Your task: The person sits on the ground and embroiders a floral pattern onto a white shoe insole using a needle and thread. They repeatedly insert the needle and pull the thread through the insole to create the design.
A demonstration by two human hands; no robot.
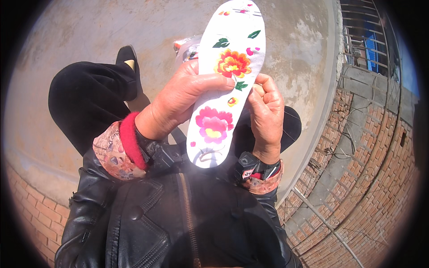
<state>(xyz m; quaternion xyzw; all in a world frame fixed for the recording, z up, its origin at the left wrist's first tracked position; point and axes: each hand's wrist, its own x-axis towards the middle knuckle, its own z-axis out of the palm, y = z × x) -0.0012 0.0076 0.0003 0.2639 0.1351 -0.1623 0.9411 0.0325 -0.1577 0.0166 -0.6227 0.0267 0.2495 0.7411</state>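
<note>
A white insole embroidered with flowers (209, 97) is held upright before my chest, its wide end at the top. Orange and pink blossoms, small buds and green leaves cover it. My left hand (182, 92) grips its left edge, the thumb lying across the front under the orange flower and the fingers behind. At the right edge, my right hand (268, 109) has its thumb and bent index finger close together against the insole; whether a needle or thread is between them cannot be told. A loose pale thread lies on the insole's lower end.
Behind the insole, a plastic bag (189, 50) with colourful contents rests on the concrete floor (161, 20). My knees in black trousers (90, 97) are spread on both sides. A brick wall (375, 187) with metal bars and wires stands at the right, and more brickwork (40, 214) shows at lower left.
</note>
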